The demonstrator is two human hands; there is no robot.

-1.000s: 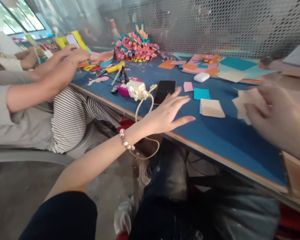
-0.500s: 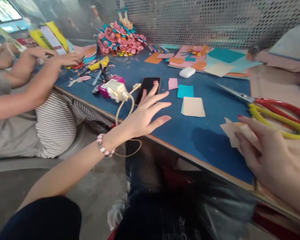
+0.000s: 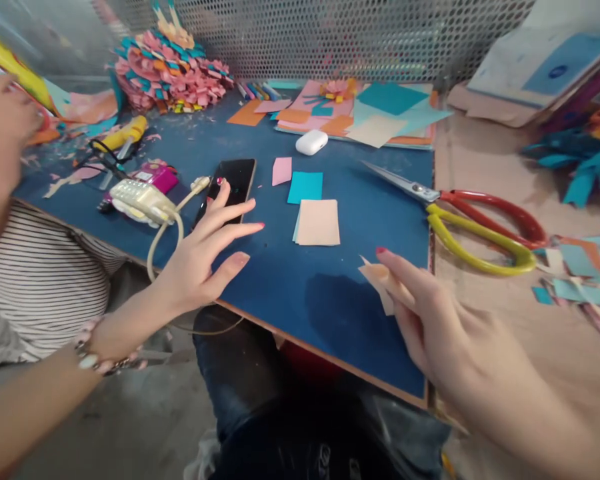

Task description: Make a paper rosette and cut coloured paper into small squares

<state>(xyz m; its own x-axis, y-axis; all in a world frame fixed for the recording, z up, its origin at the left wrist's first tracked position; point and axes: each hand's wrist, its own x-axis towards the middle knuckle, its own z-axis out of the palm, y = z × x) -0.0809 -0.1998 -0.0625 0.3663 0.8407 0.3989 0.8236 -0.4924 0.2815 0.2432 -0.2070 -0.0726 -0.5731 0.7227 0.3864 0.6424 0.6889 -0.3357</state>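
My left hand (image 3: 205, 257) hovers open over the near edge of the blue table mat (image 3: 300, 293), fingers spread, its fingertips touching a black phone (image 3: 230, 188). My right hand (image 3: 445, 333) is closed on a small beige paper piece (image 3: 380, 279) near the mat's right edge. A beige paper square (image 3: 319, 222) on a teal one lies between the two hands. Large red and yellow scissors (image 3: 475, 223) lie just beyond my right hand.
A white power bank with cable (image 3: 140, 198), a pink gadget (image 3: 156, 177), a white earbud case (image 3: 312, 141), coloured papers (image 3: 375, 117) and a pink paper pile (image 3: 173, 67) are on the mat. Another person in a striped shirt (image 3: 40, 280) sits at left. Paper scraps (image 3: 580, 273) lie right.
The view has swung right. My right hand came down toward the mat's edge and now shows clearly holding the beige piece. My left hand stays spread by the phone.
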